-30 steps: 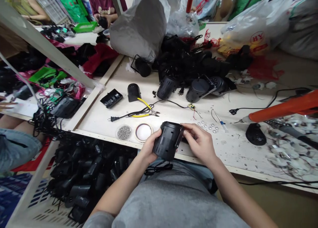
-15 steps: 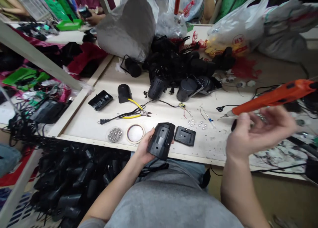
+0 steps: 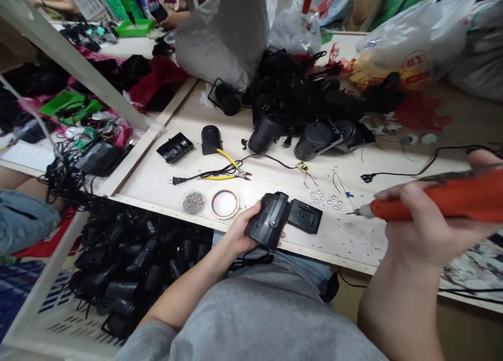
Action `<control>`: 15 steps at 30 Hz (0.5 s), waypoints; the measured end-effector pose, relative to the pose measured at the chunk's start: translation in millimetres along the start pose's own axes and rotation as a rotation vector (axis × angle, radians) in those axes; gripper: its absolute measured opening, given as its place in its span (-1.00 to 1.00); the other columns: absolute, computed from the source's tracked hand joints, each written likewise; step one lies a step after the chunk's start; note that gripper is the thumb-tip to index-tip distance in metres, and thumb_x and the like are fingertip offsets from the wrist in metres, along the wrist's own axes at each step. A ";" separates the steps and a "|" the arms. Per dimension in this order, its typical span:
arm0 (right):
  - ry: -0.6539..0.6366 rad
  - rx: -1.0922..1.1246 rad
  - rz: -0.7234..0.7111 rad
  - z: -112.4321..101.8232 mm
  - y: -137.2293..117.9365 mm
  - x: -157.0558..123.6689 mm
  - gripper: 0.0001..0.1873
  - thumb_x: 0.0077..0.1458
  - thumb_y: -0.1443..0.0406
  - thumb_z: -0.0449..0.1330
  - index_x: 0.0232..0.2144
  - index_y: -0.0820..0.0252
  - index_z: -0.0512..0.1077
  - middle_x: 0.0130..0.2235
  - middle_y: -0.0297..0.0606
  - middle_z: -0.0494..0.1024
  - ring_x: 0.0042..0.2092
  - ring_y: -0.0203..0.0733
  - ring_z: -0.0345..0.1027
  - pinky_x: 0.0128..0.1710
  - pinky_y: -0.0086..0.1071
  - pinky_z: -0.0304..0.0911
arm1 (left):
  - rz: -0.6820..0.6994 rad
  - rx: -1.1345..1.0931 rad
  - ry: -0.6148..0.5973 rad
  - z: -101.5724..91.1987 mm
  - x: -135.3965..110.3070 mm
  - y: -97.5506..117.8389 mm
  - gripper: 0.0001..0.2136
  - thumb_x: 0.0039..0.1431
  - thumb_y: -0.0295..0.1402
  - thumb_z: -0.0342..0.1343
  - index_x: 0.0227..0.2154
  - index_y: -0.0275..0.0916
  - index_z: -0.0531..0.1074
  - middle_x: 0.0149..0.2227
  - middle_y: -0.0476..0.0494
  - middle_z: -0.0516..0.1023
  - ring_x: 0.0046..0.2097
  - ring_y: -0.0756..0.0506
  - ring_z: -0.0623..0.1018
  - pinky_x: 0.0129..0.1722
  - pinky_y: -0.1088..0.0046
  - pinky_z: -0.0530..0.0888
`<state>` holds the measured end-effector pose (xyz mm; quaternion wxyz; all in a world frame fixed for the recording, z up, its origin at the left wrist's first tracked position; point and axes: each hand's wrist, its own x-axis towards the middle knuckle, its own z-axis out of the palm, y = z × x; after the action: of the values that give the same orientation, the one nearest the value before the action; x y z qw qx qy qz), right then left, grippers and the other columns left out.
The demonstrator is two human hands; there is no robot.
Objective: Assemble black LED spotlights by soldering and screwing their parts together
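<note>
My left hand (image 3: 240, 234) is closed around a black plastic housing (image 3: 269, 218), held over the table's front edge. In my right hand (image 3: 426, 227) is an orange electric screwdriver (image 3: 444, 199), its bit pointing left above the bench. Just right of the housing lies a flat black cover (image 3: 305, 216). Small clear lenses (image 3: 326, 199) and a thin blue-ended part with wires (image 3: 348, 193) lie between the cover and the screwdriver. Left of the housing sit a roll of tape (image 3: 225, 204) and a round dish of small metal screws (image 3: 193, 203).
Yellow-handled cutters (image 3: 231, 167) rest across a black power cord with a small circuit board (image 3: 302, 166). Black housings (image 3: 314, 141) are heaped at the back beside plastic bags (image 3: 408, 41). A white crate (image 3: 51, 319) of black parts stands below left. Other people sit across the bench.
My right hand has taken hold of the orange screwdriver, which hung beside it before. The housing in my left hand has turned, showing a metal strip. The whole view has shifted.
</note>
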<state>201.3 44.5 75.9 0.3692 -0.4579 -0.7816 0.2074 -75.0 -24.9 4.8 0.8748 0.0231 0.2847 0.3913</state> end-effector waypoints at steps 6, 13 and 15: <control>0.003 0.239 0.096 -8.2 -73.3 -28.9 -0.53 0.16 -0.18 0.16 0.02 -0.22 0.38 -0.38 -0.19 0.51 -0.28 0.05 0.51 -0.30 0.00 0.47 | -0.038 -0.030 0.029 0.7 7.0 -6.7 -0.53 0.18 -0.02 0.22 -0.13 -0.41 0.53 -0.25 -0.36 0.68 -0.25 -0.29 0.69 -0.23 0.22 0.60; 0.219 1.014 0.040 12.9 -129.1 -2.3 -0.71 0.25 -0.05 0.18 -0.16 -0.06 0.46 -0.56 -0.43 0.37 -0.57 -0.26 0.29 -0.56 -0.28 0.28 | -0.026 -0.089 0.097 15.3 9.2 -10.3 -0.65 0.20 -0.15 0.24 -0.17 -0.41 0.50 -0.30 -0.31 0.68 -0.37 -0.19 0.67 -0.32 0.33 0.61; 0.216 1.080 0.051 17.8 -127.8 -3.5 -0.72 0.20 0.01 0.27 -0.15 -0.01 0.47 -0.52 -0.43 0.41 -0.54 -0.27 0.31 -0.52 -0.27 0.29 | -0.030 -0.085 0.104 17.8 9.3 -10.5 -0.63 0.20 -0.14 0.25 -0.16 -0.42 0.49 -0.30 -0.33 0.67 -0.37 -0.20 0.67 -0.33 0.32 0.61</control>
<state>116.7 -21.5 147.8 0.6247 -0.2411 -0.5104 0.5395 -53.8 -22.5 12.4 0.8648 -0.0388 0.3131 0.3906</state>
